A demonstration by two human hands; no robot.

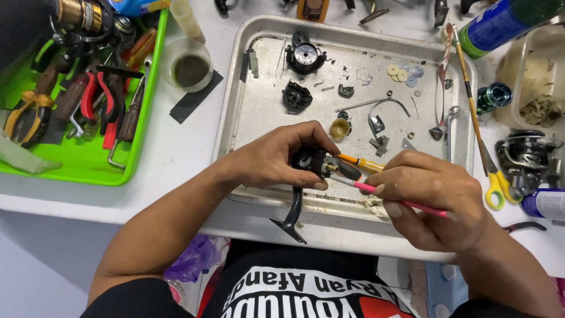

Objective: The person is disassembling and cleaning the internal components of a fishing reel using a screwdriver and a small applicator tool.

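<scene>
My left hand [276, 156] grips a black fishing reel body [312, 162], its black foot stem [292, 215] hanging down over the table edge. My right hand [429, 188] holds a thin pink brush [376, 189] with its tip touching the reel body. An orange-handled screwdriver [359, 164] lies just behind the reel. Both hands hover over the near edge of a metal tray [235, 106] that holds small reel parts: a black side cover [305, 56], a black housing piece [296, 97], a wire bail arm [382, 109], washers [403, 73] and a small gold cup [339, 128].
A green tray [76, 165] at left holds pliers and other hand tools. A cup of dark liquid [188, 65] stands beside it. At right lie a long brush [471, 100], yellow-handled scissors [500, 185], a spinning reel [527, 156], a blue spray can [500, 23] and a plastic tub [538, 88].
</scene>
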